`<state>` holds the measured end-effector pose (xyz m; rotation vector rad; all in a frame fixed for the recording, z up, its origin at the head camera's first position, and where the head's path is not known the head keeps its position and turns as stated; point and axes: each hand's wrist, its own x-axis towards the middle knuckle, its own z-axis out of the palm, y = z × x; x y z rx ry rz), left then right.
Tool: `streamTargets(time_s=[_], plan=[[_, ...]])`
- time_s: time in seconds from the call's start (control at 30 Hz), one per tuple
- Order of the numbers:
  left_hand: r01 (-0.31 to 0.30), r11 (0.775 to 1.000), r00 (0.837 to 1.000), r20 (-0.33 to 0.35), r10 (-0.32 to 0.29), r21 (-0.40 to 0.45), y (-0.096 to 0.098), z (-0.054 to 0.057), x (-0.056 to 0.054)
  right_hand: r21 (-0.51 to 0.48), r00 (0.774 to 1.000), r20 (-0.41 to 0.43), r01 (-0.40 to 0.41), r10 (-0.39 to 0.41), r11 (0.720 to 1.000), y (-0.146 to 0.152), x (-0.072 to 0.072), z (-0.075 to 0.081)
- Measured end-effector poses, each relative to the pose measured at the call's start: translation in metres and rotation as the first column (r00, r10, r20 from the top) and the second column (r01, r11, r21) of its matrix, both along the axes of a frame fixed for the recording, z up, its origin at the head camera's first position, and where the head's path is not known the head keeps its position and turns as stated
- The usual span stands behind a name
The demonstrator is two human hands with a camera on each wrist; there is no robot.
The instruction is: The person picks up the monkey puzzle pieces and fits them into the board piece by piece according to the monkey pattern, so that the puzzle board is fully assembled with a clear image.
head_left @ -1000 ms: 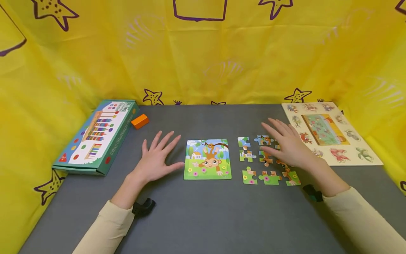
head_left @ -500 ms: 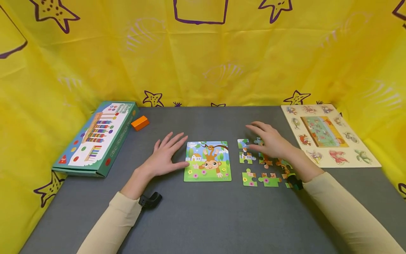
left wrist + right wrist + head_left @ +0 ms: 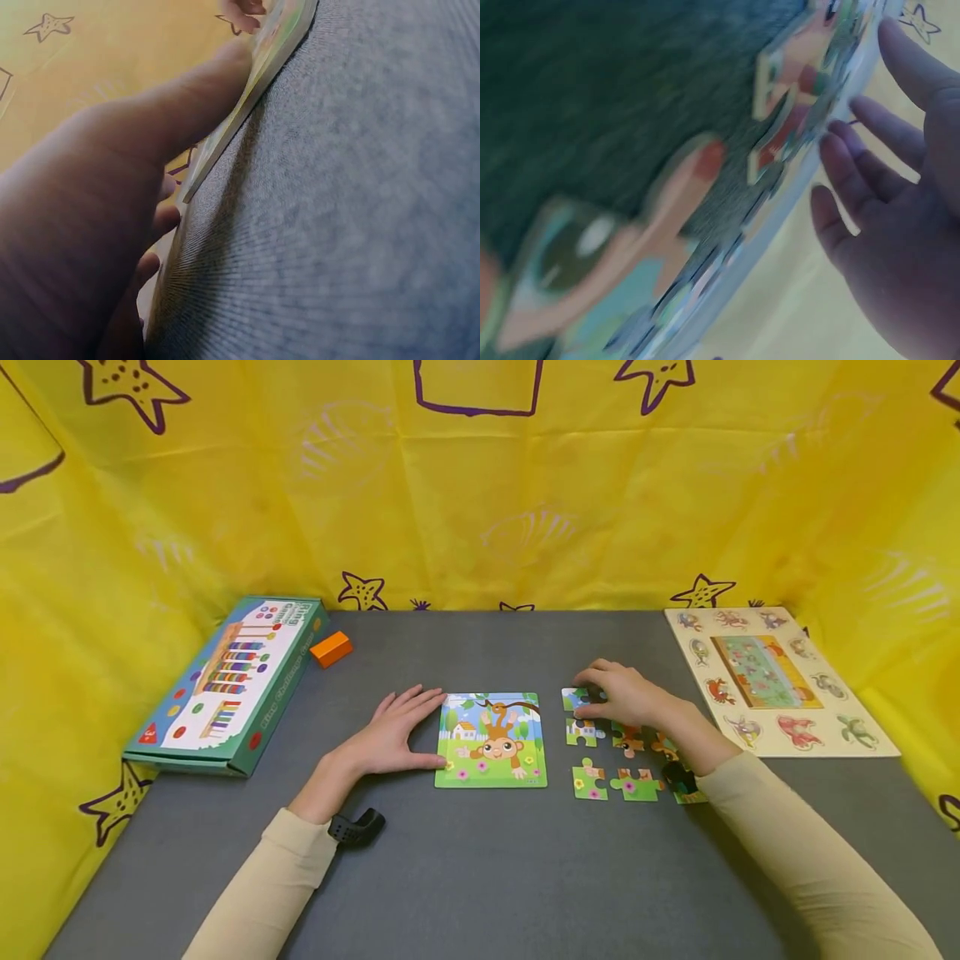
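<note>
A square monkey picture puzzle lies flat on the grey table. My left hand rests at its left side, fingers straight; the thumb touches the puzzle's near edge in the left wrist view. To the right, loose jigsaw pieces lie in rough rows. My right hand is over the back row, its thumb and index finger spread apart at the blue-and-green corner piece. In the right wrist view the fingers look apart, with nothing plainly between them. The hand and forearm hide some pieces.
A green ring game box lies at the left, with an orange block beside it. At the back right is a wooden sea animal board. A yellow patterned cloth surrounds the table.
My right hand has moved left and down to the back-left loose piece, its fingers drawing closer together. My left hand has moved right, up against the monkey puzzle's edge.
</note>
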<state>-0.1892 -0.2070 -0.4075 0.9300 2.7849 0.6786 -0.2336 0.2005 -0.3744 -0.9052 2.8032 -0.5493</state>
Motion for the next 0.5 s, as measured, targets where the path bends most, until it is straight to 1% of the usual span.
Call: streamTargets(time_s=[0.23,0.37,0.5], plan=[[0.027,1.0,1.0,0.007,-0.027,-0.014,0.0,-0.002,-0.001,-0.01,0.997,0.08,0.01,-0.009,1.0,-0.002,-0.007,0.0],[0.025,1.0,1.0,0.017,-0.025,-0.012,-0.001,-0.005,0.001,-0.057,0.993,0.12,0.011,-0.004,0.998,-0.002,-0.011,0.002],[0.017,1.0,1.0,0.007,-0.017,-0.004,-0.002,-0.005,0.001,-0.118,0.988,0.155,0.027,-0.008,0.993,-0.001,-0.014,0.003]])
